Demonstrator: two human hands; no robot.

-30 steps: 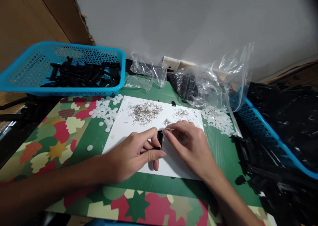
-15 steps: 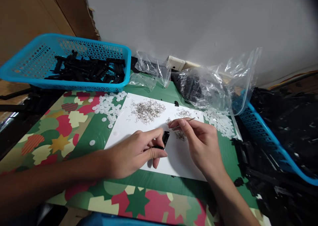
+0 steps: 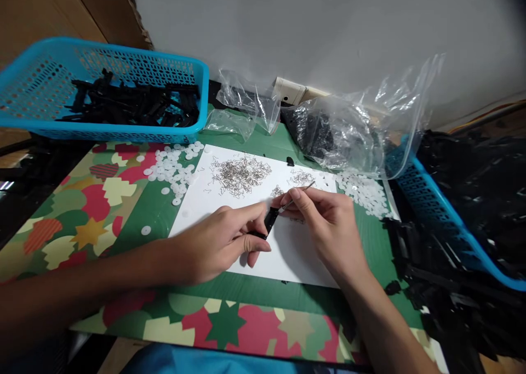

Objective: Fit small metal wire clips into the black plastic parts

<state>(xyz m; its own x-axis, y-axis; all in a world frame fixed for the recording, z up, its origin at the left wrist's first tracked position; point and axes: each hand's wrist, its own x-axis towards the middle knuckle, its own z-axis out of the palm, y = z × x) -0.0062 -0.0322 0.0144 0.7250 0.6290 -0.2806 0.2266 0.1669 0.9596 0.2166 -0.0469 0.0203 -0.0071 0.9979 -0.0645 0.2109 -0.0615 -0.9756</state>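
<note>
My left hand [image 3: 224, 242] pinches a small black plastic part [image 3: 270, 219] between thumb and fingers, just above a white sheet of paper [image 3: 213, 198]. My right hand [image 3: 326, 226] is closed on thin metal tweezers [image 3: 299, 195], whose tip meets the top of the black part. A heap of tiny metal springs [image 3: 239, 174] lies on the paper beyond my hands, with smaller clusters [image 3: 302, 177] beside my right fingers.
White plastic discs [image 3: 172, 168] are scattered left of the paper and more discs [image 3: 364, 190] lie to its right. A blue basket [image 3: 102, 130] of black parts stands at back left. Another blue basket [image 3: 435, 209] and loose black parts [image 3: 435, 286] crowd the right. Clear plastic bags [image 3: 353, 132] sit behind.
My right hand drew in toward the black part and brought the tweezers' tip onto it. My left hand tilted the part slightly. The view shifted a little.
</note>
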